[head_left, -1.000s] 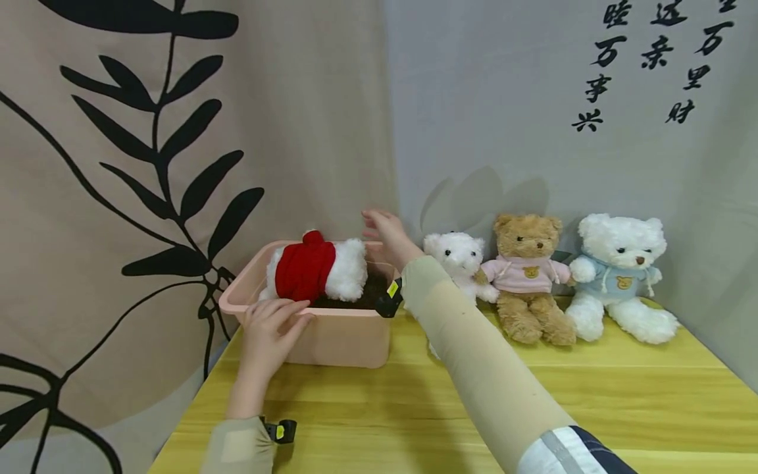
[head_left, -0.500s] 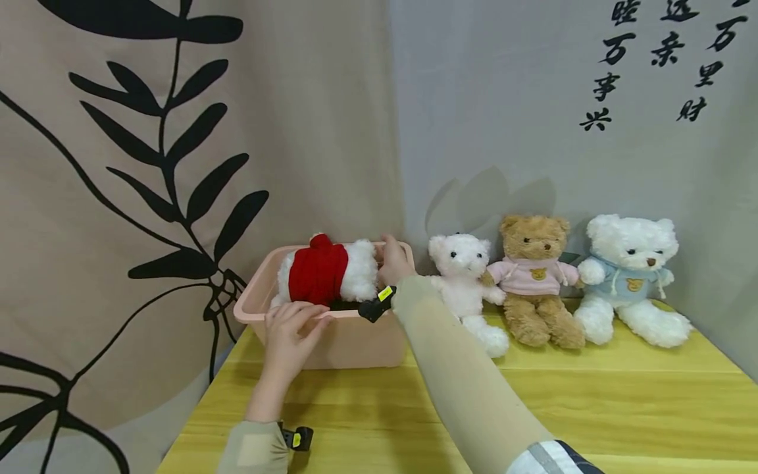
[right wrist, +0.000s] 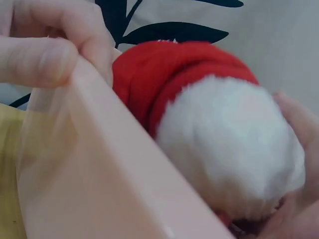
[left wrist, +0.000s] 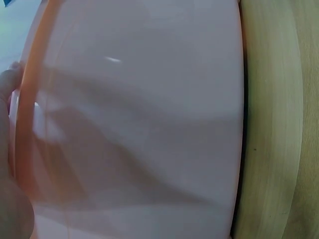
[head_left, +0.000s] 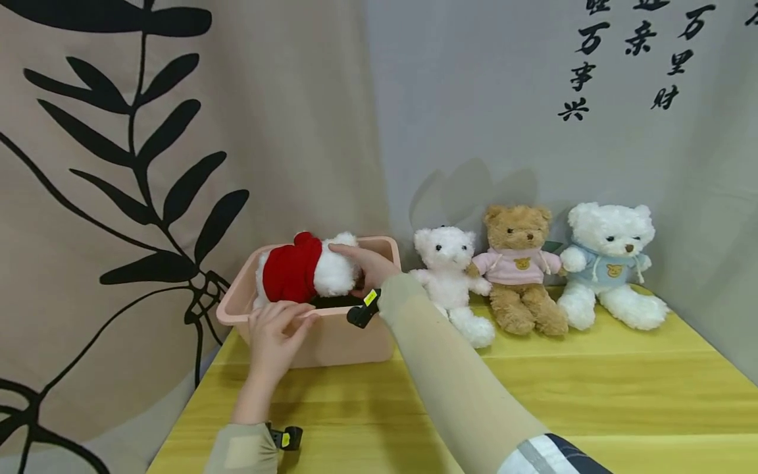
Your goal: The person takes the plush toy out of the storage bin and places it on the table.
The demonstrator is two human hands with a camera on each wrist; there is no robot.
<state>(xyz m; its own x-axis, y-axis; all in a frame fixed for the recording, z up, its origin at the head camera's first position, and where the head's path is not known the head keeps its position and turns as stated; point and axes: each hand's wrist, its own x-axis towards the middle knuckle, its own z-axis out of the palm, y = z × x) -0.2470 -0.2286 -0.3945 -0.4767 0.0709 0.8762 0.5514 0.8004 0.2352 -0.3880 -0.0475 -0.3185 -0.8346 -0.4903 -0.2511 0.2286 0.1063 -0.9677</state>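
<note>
A plush toy [head_left: 292, 272] with white fur and a red garment lies on its side in a pink plastic bin [head_left: 340, 342]. My right hand [head_left: 370, 266] holds the toy's white end inside the bin, with fingers over its top and side. In the right wrist view, fingers [right wrist: 299, 119] curve round the right of the white fur [right wrist: 234, 144]. My left hand [head_left: 275, 336] grips the bin's near rim, fingers over the edge and thumb outside. The left wrist view is filled by the bin's wall [left wrist: 144, 99]. Something dark under the toy is mostly hidden.
Right of the bin, a small white bear [head_left: 450, 270], a brown bear [head_left: 521, 263] in a pink hoodie and a white bear [head_left: 610, 257] in a blue hoodie sit in a row. The wooden table [head_left: 533, 395] meets a curtain-like backdrop [head_left: 296, 131] behind.
My right hand has come down from above the bin's right end into it and moved left onto the toy's white end. My left hand keeps to the near rim.
</note>
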